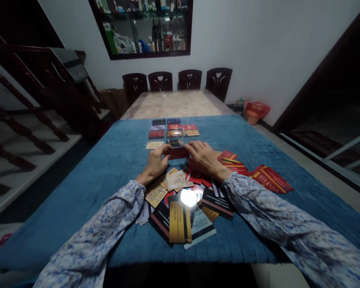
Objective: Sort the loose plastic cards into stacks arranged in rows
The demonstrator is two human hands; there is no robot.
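My left hand (pixel 156 162) and my right hand (pixel 202 158) meet over a blue cloth (pixel 108 168), and together they hold a dark red card (pixel 177 153) by its two ends. Just beyond the card, several cards lie in tidy rows (pixel 172 132), red, blue, yellow and pale. Under my wrists sits a loose heap of cards (pixel 183 208), black, yellow and red, with a bright glare spot on it. Both my sleeves are floral.
More red cards (pixel 270 179) are fanned out to the right on the cloth. Beyond the cloth is bare tabletop (pixel 174 105), then several dark chairs (pixel 189 79) against the wall. A wooden staircase (pixel 27 104) rises at left. A red bag (pixel 256 110) sits on the floor.
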